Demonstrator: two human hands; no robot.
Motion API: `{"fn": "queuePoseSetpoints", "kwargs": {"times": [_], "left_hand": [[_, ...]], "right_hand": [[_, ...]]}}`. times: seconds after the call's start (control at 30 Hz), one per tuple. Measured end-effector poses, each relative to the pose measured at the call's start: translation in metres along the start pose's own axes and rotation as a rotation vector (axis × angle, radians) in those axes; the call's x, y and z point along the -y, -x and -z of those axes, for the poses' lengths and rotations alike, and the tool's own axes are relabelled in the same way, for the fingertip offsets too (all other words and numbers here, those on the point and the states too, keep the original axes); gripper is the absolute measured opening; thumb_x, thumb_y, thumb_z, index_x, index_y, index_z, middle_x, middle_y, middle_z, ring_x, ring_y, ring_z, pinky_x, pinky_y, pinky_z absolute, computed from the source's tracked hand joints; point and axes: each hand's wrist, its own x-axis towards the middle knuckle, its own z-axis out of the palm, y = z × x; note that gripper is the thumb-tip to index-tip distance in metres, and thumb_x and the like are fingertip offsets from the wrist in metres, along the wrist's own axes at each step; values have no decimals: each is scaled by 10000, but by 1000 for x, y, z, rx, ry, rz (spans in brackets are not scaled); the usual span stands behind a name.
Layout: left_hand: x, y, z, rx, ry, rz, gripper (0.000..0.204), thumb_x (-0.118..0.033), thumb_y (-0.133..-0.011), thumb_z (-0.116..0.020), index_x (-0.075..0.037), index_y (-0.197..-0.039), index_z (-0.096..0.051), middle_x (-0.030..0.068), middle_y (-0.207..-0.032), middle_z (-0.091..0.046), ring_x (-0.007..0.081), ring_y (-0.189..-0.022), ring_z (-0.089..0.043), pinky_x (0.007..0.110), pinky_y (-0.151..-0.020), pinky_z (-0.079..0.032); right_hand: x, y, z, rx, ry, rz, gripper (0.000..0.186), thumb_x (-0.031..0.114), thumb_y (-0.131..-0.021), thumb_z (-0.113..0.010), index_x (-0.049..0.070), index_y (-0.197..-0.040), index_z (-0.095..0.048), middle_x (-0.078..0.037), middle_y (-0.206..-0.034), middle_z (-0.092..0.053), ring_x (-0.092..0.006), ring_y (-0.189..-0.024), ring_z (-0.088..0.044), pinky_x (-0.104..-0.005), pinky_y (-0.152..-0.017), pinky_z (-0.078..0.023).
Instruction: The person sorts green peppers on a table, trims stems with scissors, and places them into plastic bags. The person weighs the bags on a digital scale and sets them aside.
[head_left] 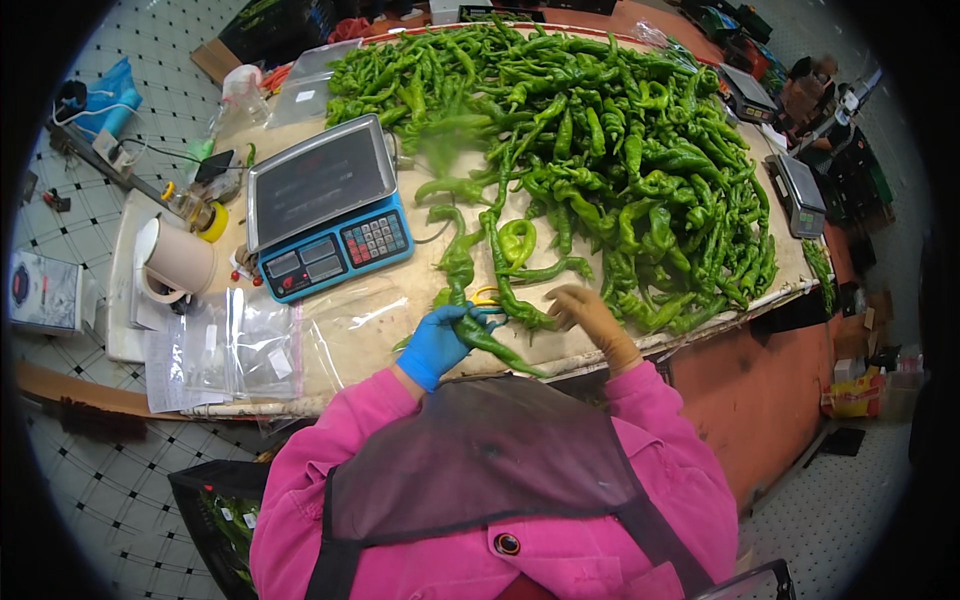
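Note:
My left hand (437, 346), in a blue glove, is closed round a long twisted green pepper (485, 340) near the table's front edge. My right hand (590, 322), in a tan glove, is just right of it; its bent fingers look apart, with nothing seen between them. Close to those fingertips lies another long pepper (522, 310). A small yellow loop (484, 296) shows beside my left hand, mostly hidden. Beyond it is a curled light-green pepper (517, 243). A large heap of green peppers (640, 150) covers the far and right parts of the table.
A blue scale (335, 240) with a dark tray stands left of the peppers. Further left are a beige mug (175, 262) and a yellow tape roll (214, 222). Clear plastic bags (250, 345) lie at the front left. Another scale (800, 195) sits at the right edge.

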Motion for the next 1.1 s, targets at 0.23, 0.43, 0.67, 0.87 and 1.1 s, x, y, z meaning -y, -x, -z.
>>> {"fn": "queuePoseSetpoints", "kwargs": {"times": [0.23, 0.43, 0.67, 0.87, 1.1], "left_hand": [[1, 12, -2, -179, 60, -114, 158, 16, -888, -555, 50, -1042, -570, 155, -819, -619, 273, -775, -611, 456, -951, -491], [-5, 11, -1, -148, 14, -230, 53, -10, -903, -603, 16, -936, -570, 134, -813, -613, 259, -769, -605, 428, -922, -502], [1, 14, -12, -230, -418, -487, 88, 28, -848, -637, -20, -911, -600, 107, -918, -641, 232, -868, -636, 379, -897, -521], [20, 21, -43, -208, -902, -519, 283, 21, -826, -678, 7, -1108, -653, 80, -1051, -666, 179, -942, -640, 301, -852, -529], [45, 21, -78, 420, -1757, -880, 658, 41, -756, -729, -130, -1366, -555, 112, -1323, -572, 258, -1221, -560, 368, -1021, -462]], "right_hand": [[-35, -36, -36, -217, 647, 415, 487, 236, -640, -844, 74, -1037, -612, -127, -1028, -594, -306, -948, -597, -390, -819, -512], [-41, -38, -54, -335, 757, 516, 383, 135, -750, -771, 78, -1100, -627, -94, -975, -635, -301, -921, -627, -371, -794, -524], [-18, 7, -9, 84, -549, 121, 405, 164, -984, -541, -20, -1338, -468, -166, -1134, -676, -206, -927, -680, -288, -709, -536], [-25, 21, -10, 87, -842, -105, 465, 190, -1006, -467, -7, -1426, -437, -138, -1124, -670, -125, -864, -594, -216, -650, -456], [3, 50, -25, 132, -83, 200, 293, 178, -965, -524, 4, -1182, -619, -102, -971, -667, -174, -792, -632, -278, -627, -506]]}}
